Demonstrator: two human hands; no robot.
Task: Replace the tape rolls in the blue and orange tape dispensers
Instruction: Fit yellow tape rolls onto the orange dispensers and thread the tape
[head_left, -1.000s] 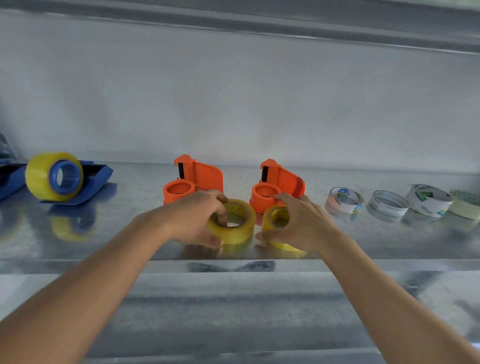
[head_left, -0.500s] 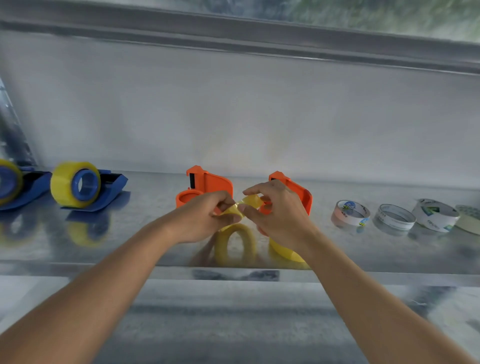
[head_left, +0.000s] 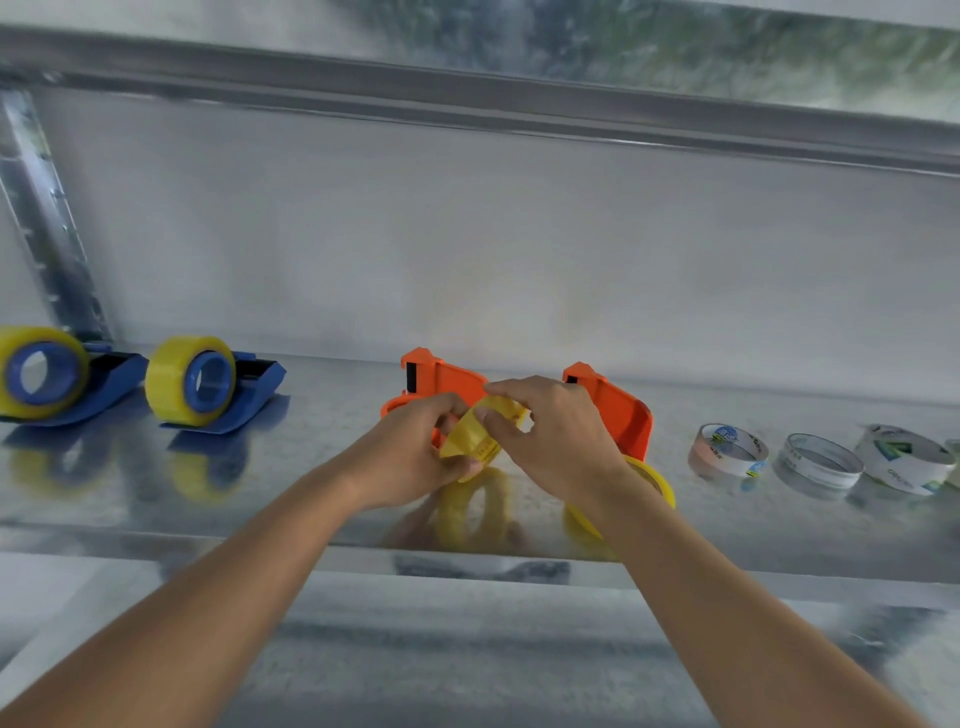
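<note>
— Yellow tape roll (head_left: 475, 441) lifted just above a steel shelf (head_left: 322, 467), left hand (head_left: 410, 457) gripping it from the side, fingers curled round its rim. What is the right hand (head_left: 550, 441) doing?

— Its thumb and forefinger are pinched together on the roll's upper edge, likely hunting for the loose end so the tape can be threaded. The roll is tilted towards the person, which puts its outer face in view.

— And the dispensers?

— Two orange dispensers stand just behind the hands, the nearer-left one (head_left: 441, 379) and the other (head_left: 613, 410), both partly hidden. Whether their hubs are bare cannot be told from here. A second yellow roll (head_left: 649, 483) lies flat on the shelf under the right wrist, close to the right-hand dispenser, presumably waiting its turn.

— The blue ones?

— Two blue dispensers at far left, one at the frame's edge (head_left: 36, 379) and one beside it (head_left: 208, 389), each already carrying a full yellow roll on its hub. That half of the job looks done.

— And those rings on the right?

— A row of nearly spent cores (head_left: 727, 452), set well apart from the work, probably the old rolls taken out and kept clear of the fresh ones
</note>
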